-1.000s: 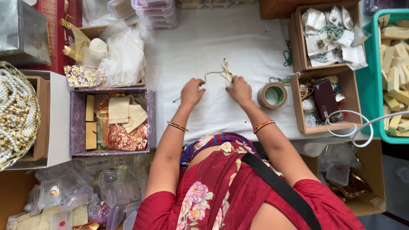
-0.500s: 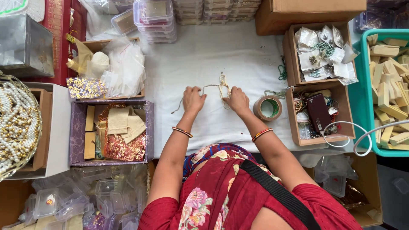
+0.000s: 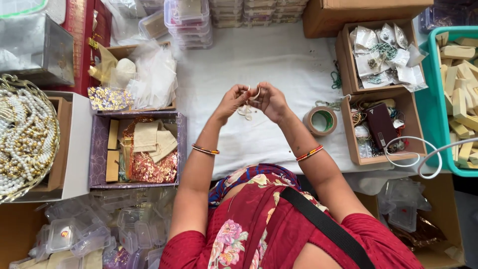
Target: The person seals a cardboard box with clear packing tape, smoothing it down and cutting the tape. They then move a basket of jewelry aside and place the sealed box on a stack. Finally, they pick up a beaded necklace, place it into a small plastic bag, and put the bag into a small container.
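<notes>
On the far left sits a round basket (image 3: 25,139) full of white and gold beads. Next to it is a purple box (image 3: 137,149) with shiny red and gold cloth and small tan cloth bags inside. Above that box lie clear plastic bags (image 3: 154,74).

In the middle is a white cloth (image 3: 269,60) spread over the table. The person's two hands are lifted above it, close together, with the fingertips almost meeting. The left hand (image 3: 231,102) pinches one end of a thin cream string piece (image 3: 249,102). The right hand (image 3: 271,102) pinches the other end. The string piece hangs between the two hands, and a small bit dangles down toward the cloth. It is too small to tell just what it is. Each wrist wears a thin red and gold bangle (image 3: 205,149).

Just to the right of the hands, a roll of tape (image 3: 320,121) lies flat on the cloth. Farther right are two brown boxes: the top box (image 3: 383,55) holds little clear packets, and the lower box (image 3: 381,127) holds a dark red case. A white cable (image 3: 413,157) loops over its edge. At the far right is a green crate (image 3: 458,89) of pale wooden blocks.
</notes>
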